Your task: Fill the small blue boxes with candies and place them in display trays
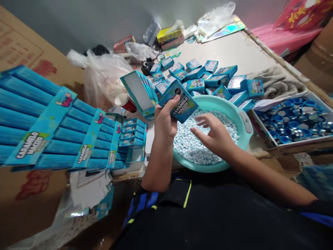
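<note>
My left hand [166,119] grips a blue candy tin [182,104] printed "Caramelo Macizo", tilted above the left rim of a turquoise basin [208,168]. Small pale blue and white candies [200,152] fill the basin. Over them hovers my right hand [214,133], its fingers apart and somewhat curled, with nothing visible in it. Beyond the basin lie several more blue tins [195,84] in a loose heap. An open blue display box [136,92] stands just left of the held tin.
Stacked blue display boxes [54,121] rise at the left beside cardboard [26,45]. At the right, a white tray [299,144] holds blue and silver lids [288,119]. A grey cloth [275,81], a paper cup [125,101] and plastic bags [101,76] lie around the table.
</note>
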The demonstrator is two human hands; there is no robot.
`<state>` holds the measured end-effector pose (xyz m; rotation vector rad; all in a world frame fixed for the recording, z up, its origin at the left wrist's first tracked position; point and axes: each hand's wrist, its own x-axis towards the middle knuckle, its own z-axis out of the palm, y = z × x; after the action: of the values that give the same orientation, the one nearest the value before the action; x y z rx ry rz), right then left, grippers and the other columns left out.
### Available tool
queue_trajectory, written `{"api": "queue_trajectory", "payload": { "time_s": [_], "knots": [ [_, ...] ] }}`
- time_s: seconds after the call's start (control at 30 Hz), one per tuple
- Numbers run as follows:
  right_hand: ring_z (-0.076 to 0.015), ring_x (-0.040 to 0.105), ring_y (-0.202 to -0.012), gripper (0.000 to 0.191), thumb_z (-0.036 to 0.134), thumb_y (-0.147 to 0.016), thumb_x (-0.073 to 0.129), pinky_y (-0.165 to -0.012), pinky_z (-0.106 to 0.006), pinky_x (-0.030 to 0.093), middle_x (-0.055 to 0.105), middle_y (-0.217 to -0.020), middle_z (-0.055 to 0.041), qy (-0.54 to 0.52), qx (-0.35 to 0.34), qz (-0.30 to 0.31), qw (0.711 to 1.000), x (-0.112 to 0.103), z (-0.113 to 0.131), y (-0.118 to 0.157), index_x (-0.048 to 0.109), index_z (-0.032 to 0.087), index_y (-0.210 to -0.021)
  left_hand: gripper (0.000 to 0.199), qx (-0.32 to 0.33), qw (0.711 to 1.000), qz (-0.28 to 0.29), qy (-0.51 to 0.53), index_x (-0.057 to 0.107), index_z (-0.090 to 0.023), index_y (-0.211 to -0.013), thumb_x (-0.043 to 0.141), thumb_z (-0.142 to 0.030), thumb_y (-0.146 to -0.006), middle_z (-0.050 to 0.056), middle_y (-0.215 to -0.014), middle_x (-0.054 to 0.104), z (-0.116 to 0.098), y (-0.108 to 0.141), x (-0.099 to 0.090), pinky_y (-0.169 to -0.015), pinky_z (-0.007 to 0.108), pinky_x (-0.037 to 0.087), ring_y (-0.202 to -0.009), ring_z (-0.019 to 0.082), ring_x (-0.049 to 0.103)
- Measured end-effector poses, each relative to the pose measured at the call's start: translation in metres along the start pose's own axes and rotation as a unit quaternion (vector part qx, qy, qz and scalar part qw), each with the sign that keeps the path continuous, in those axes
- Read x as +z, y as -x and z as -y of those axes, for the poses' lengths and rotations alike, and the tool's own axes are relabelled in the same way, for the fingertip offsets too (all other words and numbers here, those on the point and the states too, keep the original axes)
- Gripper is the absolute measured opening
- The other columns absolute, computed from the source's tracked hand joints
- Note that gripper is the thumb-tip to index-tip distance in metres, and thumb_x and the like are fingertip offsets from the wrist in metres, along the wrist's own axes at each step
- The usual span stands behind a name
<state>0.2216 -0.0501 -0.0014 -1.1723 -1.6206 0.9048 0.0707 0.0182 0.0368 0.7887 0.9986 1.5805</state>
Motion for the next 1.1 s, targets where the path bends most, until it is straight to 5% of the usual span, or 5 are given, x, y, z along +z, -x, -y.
{"api": "queue_trajectory", "payload": {
  "time_s": [0.17, 0.53, 0.73, 0.87, 1.1],
  "knots": [
    [-0.0227, 0.072, -0.082, 0.036, 0.054, -0.087, 0.077, -0.072, -0.034, 0.053, 0.077, -0.094, -0.0072, -0.086, 0.016, 0.254, 0.963, 0.010, 0.001, -0.004, 0.074, 0.019, -0.095, 0.038, -0.047, 0.998, 0.022, 0.029, 0.071, -0.017, -0.095, 0.088, -0.032, -0.064, 0.005, -0.103, 0.077, 0.008, 0.002, 0.019, -0.104, 0.045, 0.057, -0.118, 0.030, 0.069],
    [-0.0200, 0.065, -0.065, 0.043, 0.063, -0.085, 0.076, -0.064, -0.030, 0.047, 0.073, -0.069, -0.0044, -0.032, -0.053, 0.222, 0.973, 0.016, -0.010, 0.002, 0.077, 0.021, -0.073, 0.036, -0.036, 0.998, 0.053, -0.006, 0.066, -0.019, -0.095, 0.086, -0.037, -0.070, 0.006, -0.106, 0.076, 0.019, 0.020, 0.037, -0.100, 0.041, 0.057, -0.117, 0.028, 0.069],
    [-0.0321, 0.070, -0.106, 0.026, 0.039, -0.098, 0.068, -0.092, -0.042, 0.051, 0.077, -0.110, -0.0148, 0.216, -0.131, 0.315, 0.915, -0.001, -0.008, -0.009, 0.080, 0.018, -0.106, 0.054, 0.113, 0.987, -0.018, -0.114, 0.056, -0.022, -0.103, 0.092, -0.042, -0.068, 0.000, -0.091, 0.073, 0.021, 0.038, 0.010, -0.087, 0.034, 0.059, -0.089, 0.020, 0.073],
    [-0.0489, 0.047, -0.139, 0.086, 0.069, -0.084, 0.072, -0.110, -0.063, 0.040, 0.053, -0.149, -0.0267, 0.395, -0.051, 0.311, 0.863, -0.022, -0.024, -0.013, 0.056, 0.016, -0.149, 0.053, 0.159, 0.956, -0.045, -0.242, 0.052, -0.022, -0.098, 0.091, -0.044, -0.070, 0.000, -0.087, 0.068, 0.026, 0.047, -0.023, -0.077, 0.030, 0.058, -0.080, 0.017, 0.070],
    [-0.0484, 0.060, -0.119, 0.106, 0.085, -0.080, 0.061, -0.097, -0.057, 0.048, 0.060, -0.135, -0.0281, 0.435, -0.072, 0.415, 0.796, -0.026, -0.035, -0.009, 0.043, 0.015, -0.157, 0.043, 0.085, 0.965, 0.020, -0.248, 0.059, -0.021, -0.096, 0.088, -0.043, -0.073, 0.003, -0.092, 0.069, 0.045, 0.035, -0.052, -0.083, 0.034, 0.060, -0.091, 0.021, 0.070]
  ]
}}
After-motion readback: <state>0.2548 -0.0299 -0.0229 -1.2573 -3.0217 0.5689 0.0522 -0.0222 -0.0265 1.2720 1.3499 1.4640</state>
